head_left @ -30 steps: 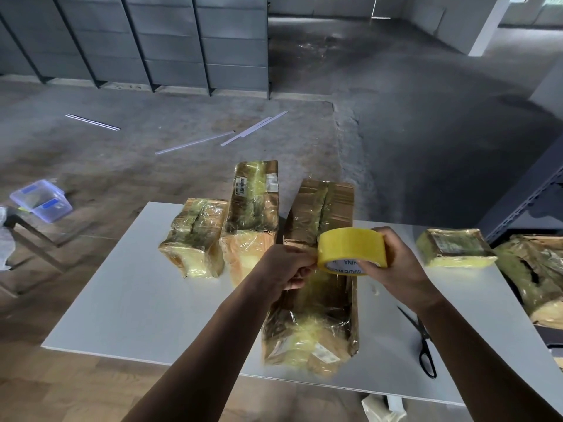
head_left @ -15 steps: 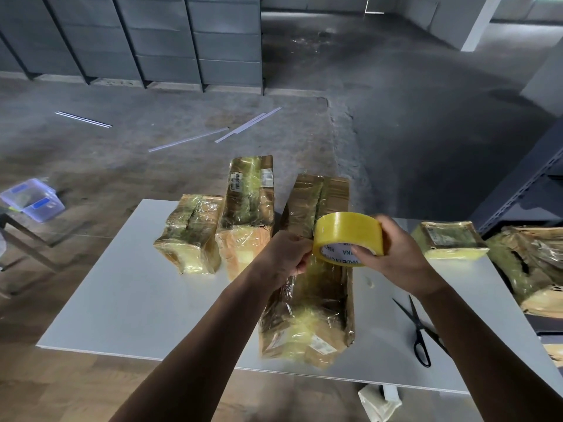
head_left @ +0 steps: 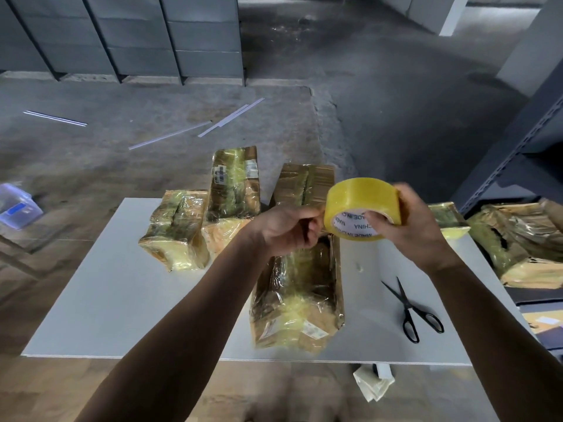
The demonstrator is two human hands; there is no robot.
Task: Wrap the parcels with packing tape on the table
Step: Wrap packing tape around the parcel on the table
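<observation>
My right hand (head_left: 414,229) grips a yellow roll of packing tape (head_left: 361,204) held up above the white table (head_left: 122,300). My left hand (head_left: 289,228) has its fingers curled at the roll's left edge, pinching at the tape there. Under both hands lies a long brown parcel (head_left: 300,287) wrapped in shiny tape, reaching to the table's front edge. Two more taped parcels, one short (head_left: 175,228) and one longer (head_left: 234,184), lie at the back left. Another small parcel (head_left: 451,220) is at the back right, partly hidden by my right hand.
Black scissors (head_left: 411,309) lie open on the table to the right of the long parcel. A heap of torn wrapped parcels (head_left: 524,242) sits off the right edge by a metal rack (head_left: 518,138). A plastic box (head_left: 18,205) stands on the floor at left.
Both hands have lifted the tape roll higher and slightly to the right, and the roll has tilted so its printed core faces me.
</observation>
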